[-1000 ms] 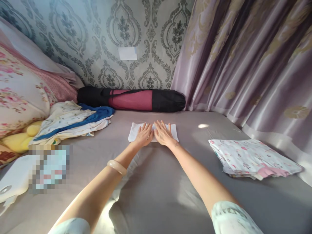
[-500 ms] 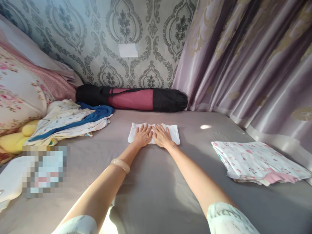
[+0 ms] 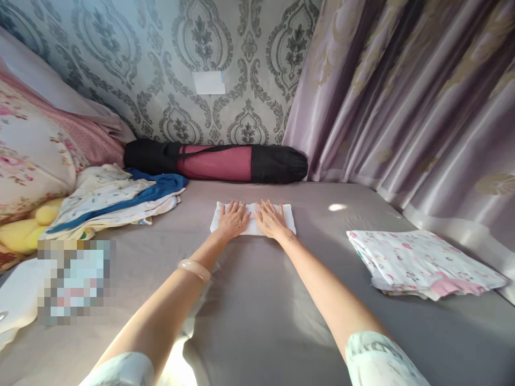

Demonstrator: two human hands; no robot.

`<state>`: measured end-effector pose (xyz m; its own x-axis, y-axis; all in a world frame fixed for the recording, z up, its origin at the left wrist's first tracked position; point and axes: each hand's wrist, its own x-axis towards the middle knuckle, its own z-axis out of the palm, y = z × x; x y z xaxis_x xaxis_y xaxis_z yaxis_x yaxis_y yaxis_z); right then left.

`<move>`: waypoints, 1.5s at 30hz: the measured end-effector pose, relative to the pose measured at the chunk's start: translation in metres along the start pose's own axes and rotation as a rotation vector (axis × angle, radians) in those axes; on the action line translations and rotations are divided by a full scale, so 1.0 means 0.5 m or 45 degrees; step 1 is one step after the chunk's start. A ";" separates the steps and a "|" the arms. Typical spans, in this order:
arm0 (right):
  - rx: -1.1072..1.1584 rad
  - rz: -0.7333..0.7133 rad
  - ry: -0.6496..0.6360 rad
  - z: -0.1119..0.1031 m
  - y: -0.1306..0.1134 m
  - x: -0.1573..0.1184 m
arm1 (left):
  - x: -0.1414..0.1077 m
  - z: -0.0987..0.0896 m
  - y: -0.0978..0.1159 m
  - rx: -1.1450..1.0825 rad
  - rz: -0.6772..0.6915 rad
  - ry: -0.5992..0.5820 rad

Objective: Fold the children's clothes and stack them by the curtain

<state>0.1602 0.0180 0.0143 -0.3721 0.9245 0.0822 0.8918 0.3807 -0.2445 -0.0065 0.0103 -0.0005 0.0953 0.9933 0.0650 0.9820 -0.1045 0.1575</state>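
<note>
Left hand [image 3: 233, 219] and right hand [image 3: 271, 219]: positioned flat on white rectangular cloth [image 3: 251, 227].
Both palm-down, fingers extended and slightly parted; cloth lies on grey fabric sheet [image 3: 249, 300].

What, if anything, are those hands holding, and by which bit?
Nothing is held: the left hand and the right hand lie flat on top of the white cloth, fingers outstretched.

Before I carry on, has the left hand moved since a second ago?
Yes. The left hand has moved slightly to the left, judged against the long black-and-red bag by the wall; it lies flat on the white cloth.
</note>
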 end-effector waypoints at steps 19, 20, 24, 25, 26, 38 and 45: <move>-0.038 0.125 -0.035 -0.012 0.047 -0.012 | -0.011 -0.009 -0.041 -0.012 -0.094 0.038; -0.071 0.158 -0.014 -0.011 0.055 -0.015 | -0.013 -0.008 -0.049 -0.002 -0.112 0.057; -0.097 0.280 -0.048 0.006 0.083 -0.019 | -0.016 0.005 -0.078 -0.056 -0.170 0.009; -0.093 0.290 -0.057 0.010 0.087 -0.018 | -0.016 0.009 -0.082 -0.074 -0.181 -0.002; -0.091 0.291 -0.061 0.013 0.089 -0.017 | -0.015 0.012 -0.085 -0.087 -0.189 -0.006; -0.063 0.307 -0.104 -0.005 0.095 -0.014 | -0.021 0.011 -0.100 -0.309 -0.212 0.179; -0.153 0.369 -0.072 0.007 0.103 -0.021 | -0.040 0.016 -0.084 -0.099 0.005 0.227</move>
<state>0.2090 0.0276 -0.0026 -0.1090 0.9936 -0.0292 0.9856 0.1042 -0.1336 -0.0482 -0.0047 -0.0162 0.0618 0.9692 0.2383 0.9655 -0.1186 0.2319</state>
